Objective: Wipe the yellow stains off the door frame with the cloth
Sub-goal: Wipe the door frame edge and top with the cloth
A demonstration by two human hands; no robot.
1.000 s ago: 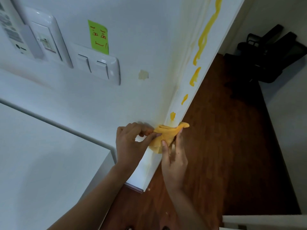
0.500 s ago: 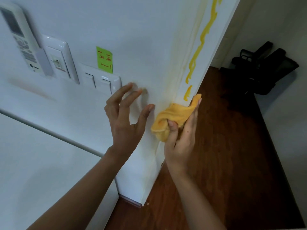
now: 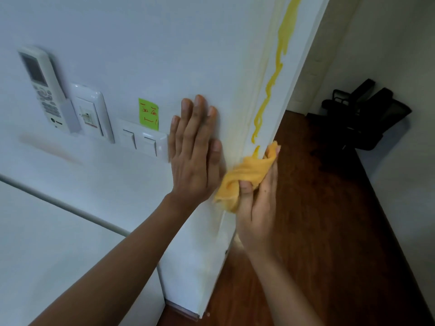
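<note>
Left hand now flat, fingers spread, on the wall; right hand, clutching the cloth, has climbed the frame to the stain.

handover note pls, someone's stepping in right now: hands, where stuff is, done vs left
Left hand: open, flat on the wall beside the door frame, holding nothing.
Right hand: gripping the bunched yellow cloth, pressed to the frame edge.
Done: frame below the cloth looks free of stain.
Left: the yellow stains, a small blob right at the cloth's top, then a long streak running up out of view. A faint yellowish smear alongside may need a pass too.
</note>
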